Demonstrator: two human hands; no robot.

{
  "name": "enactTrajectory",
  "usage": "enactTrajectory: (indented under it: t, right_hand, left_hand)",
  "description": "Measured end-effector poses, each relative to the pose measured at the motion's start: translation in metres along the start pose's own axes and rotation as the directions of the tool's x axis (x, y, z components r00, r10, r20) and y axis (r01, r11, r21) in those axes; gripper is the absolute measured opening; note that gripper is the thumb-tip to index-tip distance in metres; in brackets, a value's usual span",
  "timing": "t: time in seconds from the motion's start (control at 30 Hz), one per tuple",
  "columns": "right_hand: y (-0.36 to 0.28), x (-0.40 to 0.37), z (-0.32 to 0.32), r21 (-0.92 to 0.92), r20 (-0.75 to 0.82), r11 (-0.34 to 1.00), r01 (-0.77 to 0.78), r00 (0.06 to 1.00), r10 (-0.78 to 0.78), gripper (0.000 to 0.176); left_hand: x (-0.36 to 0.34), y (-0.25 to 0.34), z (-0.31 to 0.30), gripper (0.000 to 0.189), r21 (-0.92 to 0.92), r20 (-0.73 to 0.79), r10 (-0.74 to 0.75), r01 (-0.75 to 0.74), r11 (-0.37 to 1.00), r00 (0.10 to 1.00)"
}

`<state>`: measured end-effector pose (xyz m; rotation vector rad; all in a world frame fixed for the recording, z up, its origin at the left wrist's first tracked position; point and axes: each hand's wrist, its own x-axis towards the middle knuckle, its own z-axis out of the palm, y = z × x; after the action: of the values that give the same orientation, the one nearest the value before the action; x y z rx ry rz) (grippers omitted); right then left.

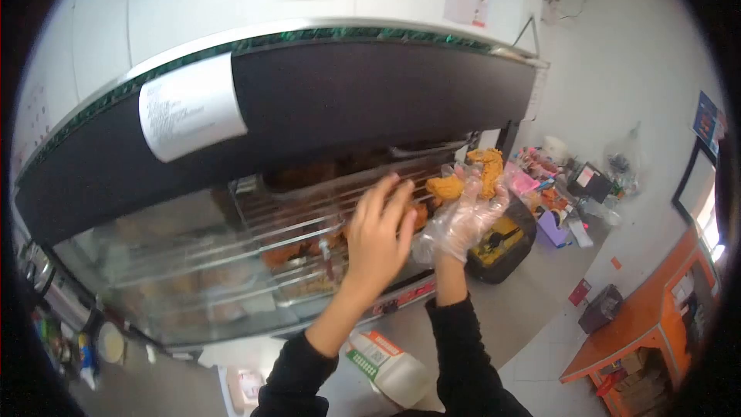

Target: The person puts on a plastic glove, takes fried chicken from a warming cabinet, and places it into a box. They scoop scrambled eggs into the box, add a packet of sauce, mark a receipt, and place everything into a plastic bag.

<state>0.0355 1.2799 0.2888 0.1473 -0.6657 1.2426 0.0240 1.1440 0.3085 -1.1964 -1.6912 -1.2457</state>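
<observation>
My right hand (pixel 471 220), in a clear plastic glove, is closed around pieces of fried chicken (pixel 486 170) at the right end of a glass display cabinet (pixel 193 262). Bare and with its fingers apart, my left hand (pixel 380 232) is raised in front of the cabinet's wire rack (pixel 309 224). More browned food (pixel 285 253) lies inside, partly hidden by the rack and my left hand. Just beyond my right wrist stands a black container (pixel 505 247) with yellow contents and a dark utensil.
A paper box (pixel 390 367) lies on the counter below my forearms. Small items and a purple holder (pixel 552 228) crowd the counter's right end. An orange table (pixel 641 316) stands at the lower right. A paper sheet (pixel 191 106) hangs on the cabinet's black panel.
</observation>
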Motion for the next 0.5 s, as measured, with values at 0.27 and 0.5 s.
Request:
enactTrajectory:
  t: [0.27, 0.5]
  right_hand:
    - [-0.088, -0.155, -0.058, -0.210, 0.424, 0.767, -0.606, 0.650, 0.630, 0.045]
    - [-0.109, -0.283, -0.092, -0.301, 0.472, 0.366, -0.881, 0.196, 0.860, 0.038]
  left_hand:
    - [-0.149, 0.014, -0.183, 0.009, 0.301, -0.225, -0.290, 0.349, 0.887, 0.930]
    - [-0.280, 0.018, -0.276, 0.009, 0.160, -0.605, -0.568, 0.784, 0.599, 0.557]
